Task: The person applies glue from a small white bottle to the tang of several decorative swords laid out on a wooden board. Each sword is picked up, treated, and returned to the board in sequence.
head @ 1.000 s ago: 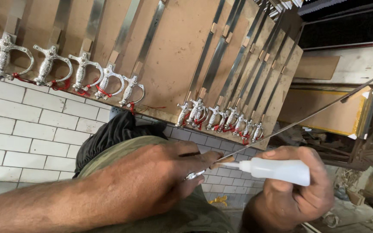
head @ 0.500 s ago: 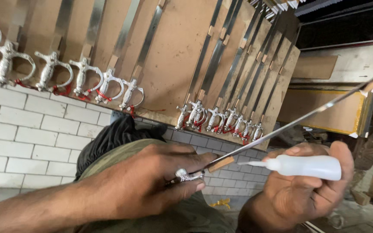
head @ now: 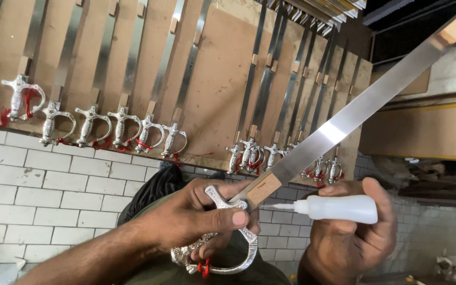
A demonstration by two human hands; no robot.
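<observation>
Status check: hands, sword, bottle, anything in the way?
Left hand grips sword at its hilt. Right hand holds white bottle, nozzle tip at blade base. Nothing between them.

Both forearms bare, no sleeves, gloves or rings visible.

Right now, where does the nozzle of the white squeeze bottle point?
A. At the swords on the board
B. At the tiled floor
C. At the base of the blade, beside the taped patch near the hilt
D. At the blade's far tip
C: the right hand holds the bottle with its nozzle at the base of the blade, next to the hilt gripped by the left hand.
</observation>
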